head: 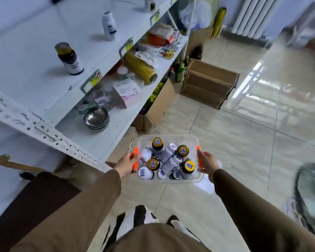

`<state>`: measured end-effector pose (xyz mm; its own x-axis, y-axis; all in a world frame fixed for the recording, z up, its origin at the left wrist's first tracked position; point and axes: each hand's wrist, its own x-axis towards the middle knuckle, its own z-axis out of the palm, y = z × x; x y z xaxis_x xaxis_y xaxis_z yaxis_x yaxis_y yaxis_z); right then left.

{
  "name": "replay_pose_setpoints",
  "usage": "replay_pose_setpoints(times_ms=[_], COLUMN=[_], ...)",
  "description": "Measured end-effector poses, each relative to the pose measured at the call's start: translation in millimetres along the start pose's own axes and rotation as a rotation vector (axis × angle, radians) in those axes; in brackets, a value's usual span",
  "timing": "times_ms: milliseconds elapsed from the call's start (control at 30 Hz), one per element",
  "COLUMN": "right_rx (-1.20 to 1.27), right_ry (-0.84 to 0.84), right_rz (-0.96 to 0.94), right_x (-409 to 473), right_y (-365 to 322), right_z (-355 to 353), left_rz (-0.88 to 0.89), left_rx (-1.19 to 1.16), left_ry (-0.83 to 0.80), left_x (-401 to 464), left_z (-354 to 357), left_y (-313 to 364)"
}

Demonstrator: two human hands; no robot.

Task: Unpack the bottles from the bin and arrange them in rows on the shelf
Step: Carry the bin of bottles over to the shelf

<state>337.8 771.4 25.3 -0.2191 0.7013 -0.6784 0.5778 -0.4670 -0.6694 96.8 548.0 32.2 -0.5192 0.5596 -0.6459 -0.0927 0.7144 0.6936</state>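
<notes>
left hand [127,163] grips one orange handle and right hand [207,163] the other of the clear plastic bin [168,180], carried above open tiled floor [235,151] just off the white metal shelf [35,57] edge. gold-capped dark bottles and white bottles [168,153] crowd inside.

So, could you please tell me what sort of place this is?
Probably a small shop or its stockroom: white metal shelving with price tags on the edge, cardboard boxes on the tiled floor, and a bin of bottles being carried in.
</notes>
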Motion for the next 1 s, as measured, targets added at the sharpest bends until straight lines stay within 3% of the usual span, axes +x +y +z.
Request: replay_pose_setpoints(times_ms=[667, 1000], right_rx=[0.222, 0.277], right_ry=[0.169, 0.107], right_rz=[0.087, 0.088], right_x=[271.5, 420.9], right_y=[-196.1, -300.0], right_z=[-147.9, -234.0], left_rz=[0.131, 0.090], left_rx=[0.169, 0.144], left_ry=[-0.108, -0.052], left_x=[308.7, 436.9], left_z=[90.8, 166.9], left_y=[314.4, 452.0])
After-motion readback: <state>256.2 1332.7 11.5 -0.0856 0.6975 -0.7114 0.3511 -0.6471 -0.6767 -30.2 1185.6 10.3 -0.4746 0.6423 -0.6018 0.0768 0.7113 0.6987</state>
